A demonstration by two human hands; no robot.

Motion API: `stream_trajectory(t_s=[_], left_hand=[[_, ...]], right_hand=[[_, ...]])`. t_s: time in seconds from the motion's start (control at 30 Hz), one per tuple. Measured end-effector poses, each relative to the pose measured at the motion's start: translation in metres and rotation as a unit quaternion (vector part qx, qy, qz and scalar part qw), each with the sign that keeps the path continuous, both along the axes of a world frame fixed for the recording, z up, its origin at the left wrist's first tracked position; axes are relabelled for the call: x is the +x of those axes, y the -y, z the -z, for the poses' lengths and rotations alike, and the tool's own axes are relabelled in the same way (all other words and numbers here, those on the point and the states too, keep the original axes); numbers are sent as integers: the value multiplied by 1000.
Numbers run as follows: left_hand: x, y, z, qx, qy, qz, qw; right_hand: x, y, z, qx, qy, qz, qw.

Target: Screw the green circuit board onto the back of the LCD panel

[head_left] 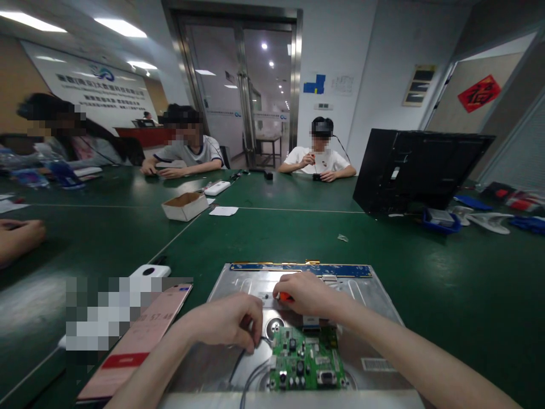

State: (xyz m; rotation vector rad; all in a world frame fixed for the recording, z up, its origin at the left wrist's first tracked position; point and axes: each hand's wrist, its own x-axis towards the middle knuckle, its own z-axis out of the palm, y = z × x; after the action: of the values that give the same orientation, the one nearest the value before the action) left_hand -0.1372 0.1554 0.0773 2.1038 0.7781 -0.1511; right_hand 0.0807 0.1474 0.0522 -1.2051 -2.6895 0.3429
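A metal display panel back (242, 284) lies before me, with a green circuit board (306, 358) at its near middle and a blue circuit strip (298, 269) along the far edge. My left hand (232, 324) is at the left of the green board, thumb and fingers pinched on a thin black cable (263, 339). Above the board, my right hand (309, 292) closes around a small orange-handled tool (286, 296); most of it is hidden by the fingers. Dark cables (251, 375) run from the board's left side toward me.
Left of the panel lie a pink phone (145, 335) and a white device (149, 272). Farther off are an open box (185, 205), paper (223, 211) and a black monitor (417, 170). Other people sit across the green table (289, 233); another person's hand (21, 238) rests at left.
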Motion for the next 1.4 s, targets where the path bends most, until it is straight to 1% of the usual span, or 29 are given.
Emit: stream_trajectory(t_s=[0.1, 0.17, 0.27, 0.37, 0.43, 0.47, 0.5, 0.57, 0.63, 0.73, 0.87, 0.93, 1.0, 1.1, 1.17, 1.23, 1.3, 1.4], left_hand=[[1, 0, 0, 0, 10, 3, 1000], [2, -1, 1, 8, 21, -9, 1000], [6, -3, 6, 72, 54, -68, 994], [12, -6, 15, 161, 78, -139, 974], [16, -7, 22, 195, 80, -170, 963], [18, -8, 26, 202, 82, -175, 960], [20, -8, 28, 207, 85, -176, 958], [22, -7, 32, 216, 95, -177, 955], [22, -7, 34, 223, 104, -182, 952], [21, -8, 34, 225, 107, -191, 949], [20, -10, 34, 227, 108, -194, 948], [21, -10, 34, 229, 110, -193, 948], [21, -10, 34, 232, 112, -192, 947], [22, -11, 34, 232, 115, -192, 947], [22, -12, 35, 231, 111, -192, 947], [22, -13, 35, 232, 107, -192, 947], [22, -13, 35, 233, 105, -195, 947], [22, -10, 31, 225, 106, -200, 948]], right_hand=[[11, 10, -10, 8, -9, 23, 1000], [24, 20, -19, 13, -14, 51, 999], [44, 42, -31, 13, -21, 89, 996], [58, 69, -37, 4, -22, 96, 995], [60, 88, -37, -22, -25, 72, 997], [59, 96, -35, -31, -19, 52, 998], [57, 104, -33, -29, -7, 29, 999], [52, 114, -27, -13, 34, 12, 999], [46, 119, -19, 11, 72, 2, 997], [43, 122, -7, 74, 95, -27, 992], [47, 124, 3, 200, 64, -76, 975], [51, 123, 4, 245, 34, -79, 966], [54, 121, 3, 265, 6, -63, 962], [57, 112, -1, 256, -24, -13, 966], [57, 104, -5, 221, -37, 29, 974], [57, 95, -8, 171, -48, 65, 982], [57, 86, -12, 131, -52, 86, 986], [57, 76, -17, 111, -54, 97, 988]])
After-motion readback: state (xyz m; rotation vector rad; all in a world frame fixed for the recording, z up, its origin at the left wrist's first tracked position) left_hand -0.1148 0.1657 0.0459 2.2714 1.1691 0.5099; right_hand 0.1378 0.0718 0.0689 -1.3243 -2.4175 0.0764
